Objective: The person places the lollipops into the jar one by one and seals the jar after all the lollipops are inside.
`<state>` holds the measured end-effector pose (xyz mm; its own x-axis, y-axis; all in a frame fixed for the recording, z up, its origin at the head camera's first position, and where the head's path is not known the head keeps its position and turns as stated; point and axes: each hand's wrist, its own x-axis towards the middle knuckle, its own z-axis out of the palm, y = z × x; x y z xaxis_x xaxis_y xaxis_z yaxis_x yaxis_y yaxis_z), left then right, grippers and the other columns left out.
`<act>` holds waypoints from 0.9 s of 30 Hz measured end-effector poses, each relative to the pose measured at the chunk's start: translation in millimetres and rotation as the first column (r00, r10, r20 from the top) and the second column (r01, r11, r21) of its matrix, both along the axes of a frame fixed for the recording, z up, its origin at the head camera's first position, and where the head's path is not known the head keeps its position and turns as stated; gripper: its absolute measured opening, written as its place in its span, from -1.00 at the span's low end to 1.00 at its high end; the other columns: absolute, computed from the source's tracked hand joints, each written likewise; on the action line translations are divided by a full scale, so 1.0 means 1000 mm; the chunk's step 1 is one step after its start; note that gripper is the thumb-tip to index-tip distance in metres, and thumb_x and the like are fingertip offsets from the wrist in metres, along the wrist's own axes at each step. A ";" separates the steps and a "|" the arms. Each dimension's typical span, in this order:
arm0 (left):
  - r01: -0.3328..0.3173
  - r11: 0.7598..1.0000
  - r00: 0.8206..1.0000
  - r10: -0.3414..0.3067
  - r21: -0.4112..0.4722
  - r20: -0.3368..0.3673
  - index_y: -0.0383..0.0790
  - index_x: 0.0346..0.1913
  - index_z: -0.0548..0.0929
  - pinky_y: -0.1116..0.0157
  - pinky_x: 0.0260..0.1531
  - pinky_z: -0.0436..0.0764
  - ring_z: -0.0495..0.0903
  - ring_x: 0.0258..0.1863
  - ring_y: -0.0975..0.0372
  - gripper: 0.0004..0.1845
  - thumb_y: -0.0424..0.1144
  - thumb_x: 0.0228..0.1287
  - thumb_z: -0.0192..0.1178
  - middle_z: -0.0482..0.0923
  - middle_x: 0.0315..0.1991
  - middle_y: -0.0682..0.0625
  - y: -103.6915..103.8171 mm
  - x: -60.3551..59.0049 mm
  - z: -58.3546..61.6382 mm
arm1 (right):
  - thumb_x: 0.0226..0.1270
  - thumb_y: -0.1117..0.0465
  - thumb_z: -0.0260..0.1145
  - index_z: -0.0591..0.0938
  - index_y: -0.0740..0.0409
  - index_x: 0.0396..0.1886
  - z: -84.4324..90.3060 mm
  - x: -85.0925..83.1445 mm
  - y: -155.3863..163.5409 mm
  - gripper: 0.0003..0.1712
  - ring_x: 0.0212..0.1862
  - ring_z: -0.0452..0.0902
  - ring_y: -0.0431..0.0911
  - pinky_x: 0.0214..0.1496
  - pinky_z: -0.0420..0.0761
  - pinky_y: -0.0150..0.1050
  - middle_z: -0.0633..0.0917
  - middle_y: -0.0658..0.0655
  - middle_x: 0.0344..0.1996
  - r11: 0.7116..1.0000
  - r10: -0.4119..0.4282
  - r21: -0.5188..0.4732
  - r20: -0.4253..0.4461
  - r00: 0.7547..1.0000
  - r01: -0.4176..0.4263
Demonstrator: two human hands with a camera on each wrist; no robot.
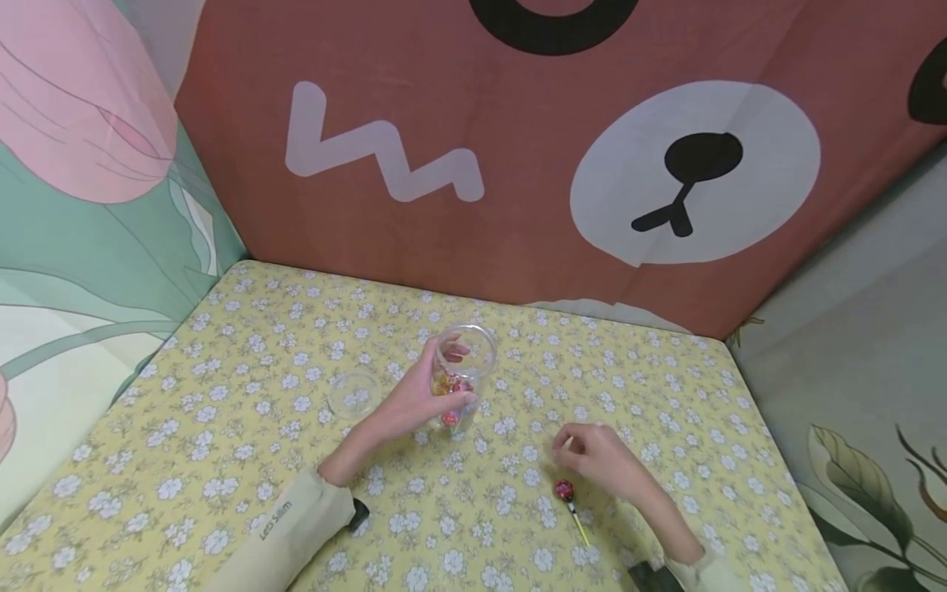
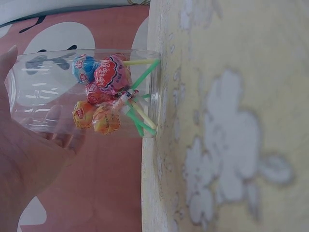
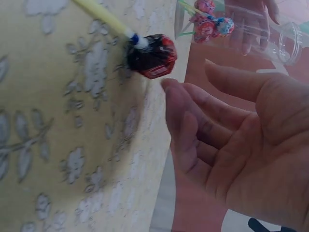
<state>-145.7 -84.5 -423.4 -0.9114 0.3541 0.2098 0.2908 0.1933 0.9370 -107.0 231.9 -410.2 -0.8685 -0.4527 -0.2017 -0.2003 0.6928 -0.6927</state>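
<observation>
My left hand [image 1: 422, 395] grips a clear plastic jar [image 1: 464, 374] that stands on the flowered yellow tablecloth [image 1: 244, 386]. Several wrapped lollipops [image 2: 104, 94] with green and yellow sticks lie in the jar [image 2: 82, 92]. My left hand's fingers [image 2: 34, 150] wrap its side. A red-wrapped lollipop [image 1: 565, 492] on a yellow stick lies on the cloth just below my right hand [image 1: 595, 456]. The right hand hovers over it with loosely bent fingers and holds nothing. In the right wrist view the red lollipop [image 3: 152, 55] lies just beyond the fingertips [image 3: 174, 92].
A clear round lid [image 1: 353, 393] lies on the cloth left of the jar. Printed fabric panels wall the table at the back [image 1: 518, 164], left [image 1: 81, 205] and right [image 1: 866, 370]. The cloth's near edge runs along my sleeves.
</observation>
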 end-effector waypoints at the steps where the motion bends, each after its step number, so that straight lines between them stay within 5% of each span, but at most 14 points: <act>1: 0.002 1.000 1.000 -0.002 0.000 -0.005 -0.12 0.58 0.12 -0.09 0.43 0.26 0.36 0.39 0.06 -0.10 -0.26 0.32 0.43 0.40 0.40 -0.17 0.000 0.000 0.000 | 0.48 0.23 0.33 0.73 0.21 -0.18 -0.001 0.001 0.001 -0.86 -0.57 0.49 -0.15 -0.53 0.47 -0.31 0.66 0.01 -0.58 1.000 0.009 0.004 0.015 1.000 -0.009; 13: 0.012 1.000 1.000 -0.012 0.002 -0.006 -0.16 0.59 0.10 -0.13 0.44 0.23 0.36 0.40 0.03 -0.09 -0.27 0.32 0.43 0.38 0.41 -0.20 0.000 0.000 0.001 | 0.45 0.08 0.41 0.68 0.08 -0.36 -0.006 0.004 0.009 -0.78 -0.66 0.13 -0.26 -0.58 0.24 -0.37 0.39 -0.12 -0.72 0.995 0.091 0.035 0.157 0.983 -0.097; 21: 0.007 1.000 1.000 -0.007 -0.005 0.001 -0.12 0.58 0.12 -0.11 0.45 0.23 0.35 0.41 0.04 -0.09 -0.28 0.31 0.43 0.40 0.41 -0.14 0.000 0.001 0.002 | 0.38 0.13 0.47 0.65 0.13 -0.30 -0.003 0.005 0.007 -0.81 -0.64 0.18 -0.21 -0.58 0.25 -0.35 0.46 -0.08 -0.71 0.996 0.089 -0.003 0.254 0.963 -0.091; 27: 0.018 1.000 1.000 -0.018 0.005 -0.006 -0.15 0.59 0.11 -0.11 0.45 0.23 0.34 0.41 0.03 -0.11 -0.28 0.34 0.41 0.39 0.41 -0.15 -0.001 0.000 0.000 | 0.38 0.14 0.47 0.67 0.09 -0.36 -0.005 0.005 0.005 -0.82 -0.65 0.28 -0.22 -0.60 0.31 -0.36 0.59 0.00 -0.67 0.992 0.114 0.029 0.200 0.973 -0.122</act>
<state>-145.6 -85.3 -422.9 -0.9036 0.3692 0.2173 0.3000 0.1832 0.9362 -102.3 237.1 -415.4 -0.7505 -0.5376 -0.3843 -0.1442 0.7008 -0.6987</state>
